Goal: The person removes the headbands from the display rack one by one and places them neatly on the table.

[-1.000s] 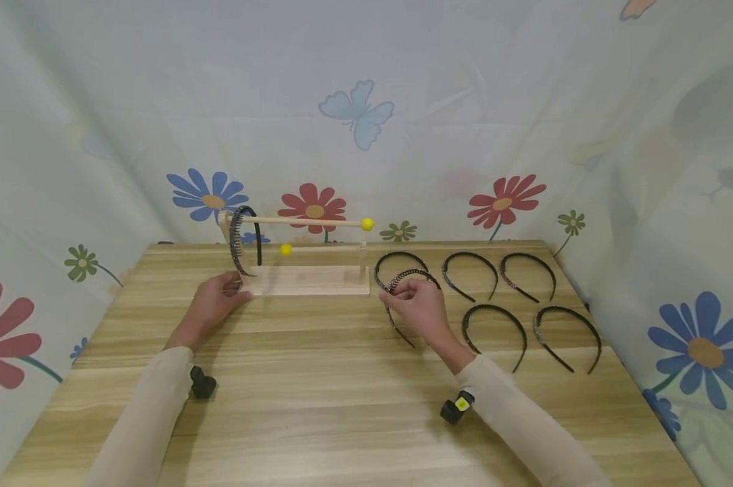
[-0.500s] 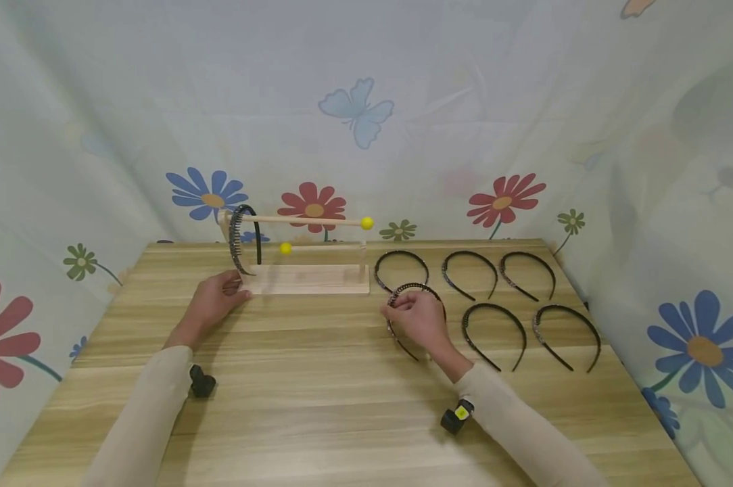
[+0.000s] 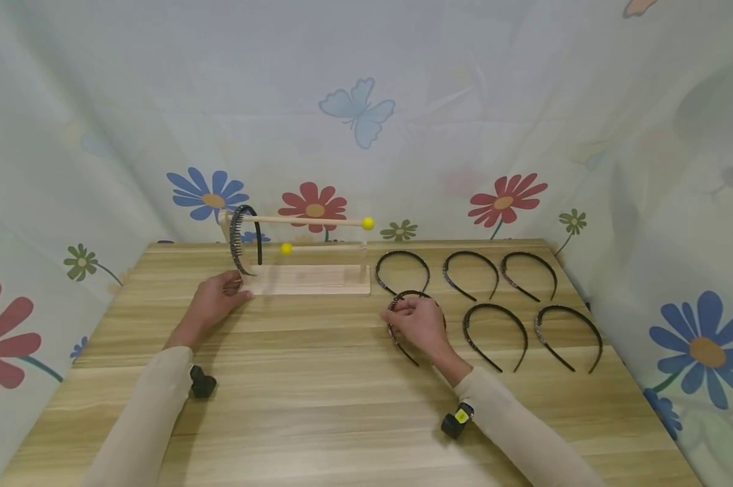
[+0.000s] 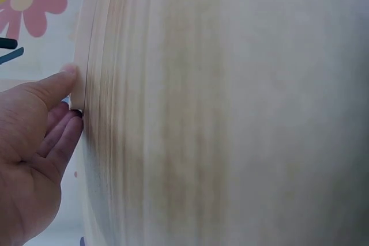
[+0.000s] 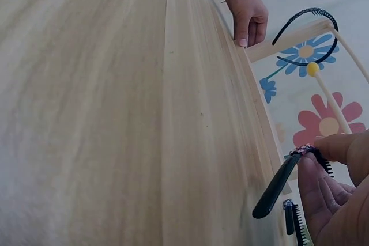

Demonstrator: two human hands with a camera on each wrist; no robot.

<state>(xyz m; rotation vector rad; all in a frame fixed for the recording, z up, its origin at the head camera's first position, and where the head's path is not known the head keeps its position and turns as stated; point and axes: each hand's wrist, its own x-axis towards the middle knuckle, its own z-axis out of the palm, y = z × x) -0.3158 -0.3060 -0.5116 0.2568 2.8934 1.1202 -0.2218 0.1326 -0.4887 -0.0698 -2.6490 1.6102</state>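
A wooden headband rack (image 3: 308,279) stands at the back left, with two rods tipped by yellow balls. Around its upper rod, at the left end, hangs a black toothed headband (image 3: 235,243). My left hand (image 3: 216,306) grips the left end of the rack's base; in the left wrist view, the thumb (image 4: 60,82) lies against the base's corner. My right hand (image 3: 420,323) pinches another black headband (image 3: 397,338) with glittery decoration, between thumb and fingers. One tip of this held headband (image 5: 274,185) points toward the table in the right wrist view.
Several more headbands lie on the right of the wooden table (image 3: 318,406), one of them a black headband (image 3: 429,267) just behind the held one. Others include a headband (image 3: 497,274) and a headband (image 3: 594,331). A flowered cloth (image 3: 427,149) hangs behind the table.
My right hand has drawn the pinched headband slightly toward me, so it overlaps the one behind it less. The left hand stays at the rack's base.
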